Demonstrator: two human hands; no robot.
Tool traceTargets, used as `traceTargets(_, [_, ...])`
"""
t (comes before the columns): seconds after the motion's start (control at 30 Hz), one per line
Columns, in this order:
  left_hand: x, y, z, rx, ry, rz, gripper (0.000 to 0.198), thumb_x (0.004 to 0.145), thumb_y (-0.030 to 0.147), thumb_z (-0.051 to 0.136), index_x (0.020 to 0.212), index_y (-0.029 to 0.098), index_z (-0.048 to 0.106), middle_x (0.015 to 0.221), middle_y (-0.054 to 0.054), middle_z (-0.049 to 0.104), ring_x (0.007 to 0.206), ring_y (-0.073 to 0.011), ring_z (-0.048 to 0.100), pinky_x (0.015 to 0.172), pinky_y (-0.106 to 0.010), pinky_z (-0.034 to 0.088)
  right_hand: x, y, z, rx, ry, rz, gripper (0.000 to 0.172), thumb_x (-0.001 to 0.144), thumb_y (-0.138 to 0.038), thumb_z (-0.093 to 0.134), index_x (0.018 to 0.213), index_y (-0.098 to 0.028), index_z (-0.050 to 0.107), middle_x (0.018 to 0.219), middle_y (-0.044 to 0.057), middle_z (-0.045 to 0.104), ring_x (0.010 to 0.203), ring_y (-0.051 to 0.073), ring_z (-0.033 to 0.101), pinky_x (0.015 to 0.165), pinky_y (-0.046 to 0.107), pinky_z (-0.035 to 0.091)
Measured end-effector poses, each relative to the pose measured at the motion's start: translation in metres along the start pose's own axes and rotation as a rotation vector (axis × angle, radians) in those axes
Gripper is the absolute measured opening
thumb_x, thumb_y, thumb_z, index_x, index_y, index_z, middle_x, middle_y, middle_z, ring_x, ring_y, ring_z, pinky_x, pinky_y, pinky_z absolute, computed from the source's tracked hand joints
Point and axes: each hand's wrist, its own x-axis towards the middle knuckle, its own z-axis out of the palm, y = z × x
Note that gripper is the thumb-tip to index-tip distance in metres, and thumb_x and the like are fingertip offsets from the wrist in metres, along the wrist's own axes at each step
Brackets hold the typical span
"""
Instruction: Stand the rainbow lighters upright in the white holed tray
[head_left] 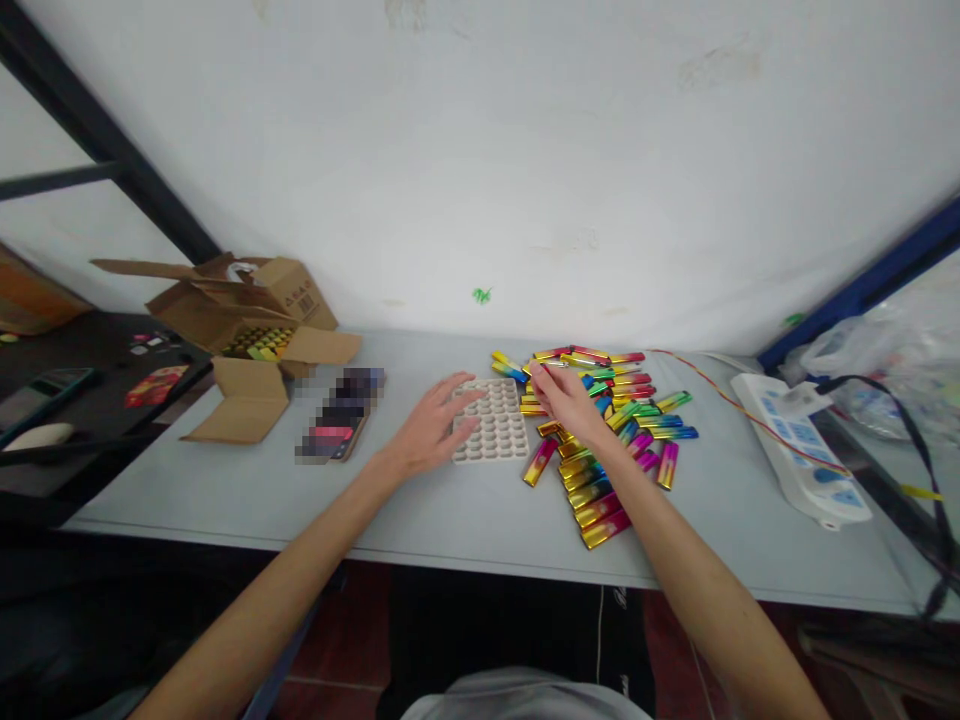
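A white tray (501, 440) with rows of round holes lies in the middle of the grey table (465, 505). My left hand (433, 425) lies flat on its left edge, fingers stretched out over the holes. Right of the tray is a heap of several shiny multicoloured lighters (622, 410). My right hand (566, 400) reaches into the heap's left side, fingers curled in a pinch on a lighter (551, 357) at the top of the pile.
An open cardboard box (251, 345) holding more lighters stands at the back left. A blurred phone (337, 420) lies beside it. A white power strip (799, 445) with a red-yellow wire sits at the right. A plastic bag (885, 375) lies far right.
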Motion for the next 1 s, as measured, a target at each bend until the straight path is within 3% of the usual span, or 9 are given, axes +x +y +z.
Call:
traceTargets(0.17, [0.04, -0.031, -0.009, -0.07, 0.158, -0.052, 0.045, 0.104, 0.042, 0.036, 0.112, 0.015, 0.072, 0.111, -0.013, 0.073, 0.111, -0.0266, 0.064, 0.104, -0.043, 0.049, -0.003, 0.006, 0.005, -0.216, 0.121, 0.025, 0.058, 0.096, -0.062, 0.053, 0.057, -0.025, 0.031, 0.055, -0.005, 0.03, 0.054, 0.013, 0.029, 0.051, 0.029, 0.024])
traceTargets(0.33, [0.075, -0.049, 0.007, -0.094, 0.198, -0.144, 0.042, 0.101, 0.037, 0.033, 0.094, 0.017, 0.069, 0.087, -0.007, 0.071, 0.085, -0.0218, 0.065, 0.085, -0.035, 0.05, -0.004, 0.014, 0.009, -0.278, 0.139, 0.038, 0.048, 0.093, -0.045, 0.055, 0.056, -0.025, 0.031, 0.053, -0.005, 0.032, 0.053, 0.013, 0.031, 0.051, 0.029, 0.025])
traceTargets(0.5, [0.073, -0.052, 0.021, -0.071, 0.155, -0.164, 0.036, 0.099, 0.037, 0.039, 0.082, 0.019, 0.066, 0.079, -0.005, 0.068, 0.079, -0.022, 0.062, 0.079, -0.035, 0.047, -0.007, 0.016, 0.01, -0.292, 0.143, 0.072, 0.048, 0.094, -0.043, 0.054, 0.055, -0.026, 0.032, 0.053, -0.004, 0.031, 0.051, 0.014, 0.033, 0.051, 0.029, 0.024])
traceTargets(0.8, [0.065, -0.056, 0.012, -0.034, 0.106, -0.184, 0.039, 0.102, 0.037, 0.038, 0.078, 0.019, 0.062, 0.077, -0.006, 0.063, 0.078, -0.0225, 0.06, 0.076, -0.036, 0.044, -0.013, 0.001, 0.014, -0.302, 0.123, 0.058, 0.054, 0.097, -0.059, 0.048, 0.058, -0.025, 0.032, 0.053, -0.004, 0.037, 0.053, 0.014, 0.034, 0.053, 0.031, 0.024])
traceTargets(1.0, [0.064, -0.056, 0.011, -0.01, 0.091, -0.187, 0.038, 0.103, 0.039, 0.038, 0.08, 0.02, 0.062, 0.08, -0.006, 0.066, 0.082, -0.0236, 0.061, 0.078, -0.037, 0.045, -0.014, 0.0, 0.014, -0.302, 0.15, 0.082, 0.049, 0.093, -0.057, 0.045, 0.058, -0.026, 0.03, 0.053, -0.004, 0.035, 0.054, 0.013, 0.033, 0.054, 0.03, 0.023])
